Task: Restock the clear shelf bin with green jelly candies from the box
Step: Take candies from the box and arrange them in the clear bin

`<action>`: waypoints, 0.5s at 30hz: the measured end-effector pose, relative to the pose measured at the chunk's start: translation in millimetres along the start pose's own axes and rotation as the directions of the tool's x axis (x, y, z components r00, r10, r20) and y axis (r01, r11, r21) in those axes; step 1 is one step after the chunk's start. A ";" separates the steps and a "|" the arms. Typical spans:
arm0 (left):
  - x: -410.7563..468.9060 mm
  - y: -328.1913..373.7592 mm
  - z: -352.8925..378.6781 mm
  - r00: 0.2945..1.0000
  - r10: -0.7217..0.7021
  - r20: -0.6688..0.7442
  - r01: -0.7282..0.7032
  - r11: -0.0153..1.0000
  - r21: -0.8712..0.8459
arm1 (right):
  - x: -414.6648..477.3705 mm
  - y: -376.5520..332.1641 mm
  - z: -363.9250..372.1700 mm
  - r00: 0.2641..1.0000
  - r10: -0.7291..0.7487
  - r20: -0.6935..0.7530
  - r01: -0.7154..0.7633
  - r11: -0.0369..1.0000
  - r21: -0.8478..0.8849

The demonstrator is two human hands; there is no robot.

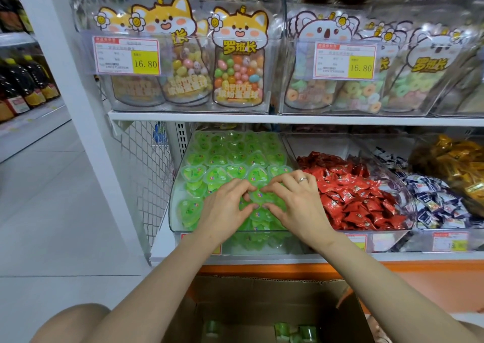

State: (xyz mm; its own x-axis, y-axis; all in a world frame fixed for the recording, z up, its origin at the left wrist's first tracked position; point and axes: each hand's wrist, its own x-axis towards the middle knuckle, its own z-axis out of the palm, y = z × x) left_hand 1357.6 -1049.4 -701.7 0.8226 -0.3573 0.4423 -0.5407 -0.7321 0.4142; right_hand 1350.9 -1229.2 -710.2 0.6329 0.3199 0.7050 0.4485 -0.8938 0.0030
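Placement is the step in hand: your left hand [222, 209] and right hand [297, 201] pinch one green jelly candy [259, 196] between curled fingertips, inside the clear shelf bin [175, 206] near its front. Next you likely seat it, then reach into the box [235, 298] below the bin.

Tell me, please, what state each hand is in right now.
Left hand: pinches a green jelly candy.
Right hand: pinches the same green jelly candy.
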 end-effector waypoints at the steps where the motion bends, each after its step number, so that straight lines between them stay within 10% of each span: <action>1: 0.7 0.0 0.2 1.000 0.000 -0.001 0.000 1.000 0.013 | 0.4 0.2 0.1 1.000 -0.003 0.000 0.003 1.000 -0.006; 15: -6.0 -1.6 -5.4 0.999 0.039 0.001 -0.039 0.997 0.073 | -5.7 15.4 -19.3 0.976 0.142 0.165 -0.157 0.984 0.083</action>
State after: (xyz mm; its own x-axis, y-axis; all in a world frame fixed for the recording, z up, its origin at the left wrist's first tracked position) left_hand 1352.6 -1043.0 -700.7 0.8012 -0.3859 0.4573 -0.5579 -0.7581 0.3378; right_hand 1342.0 -1250.8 -700.4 0.7853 0.2371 0.5719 0.3942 -0.9038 -0.1666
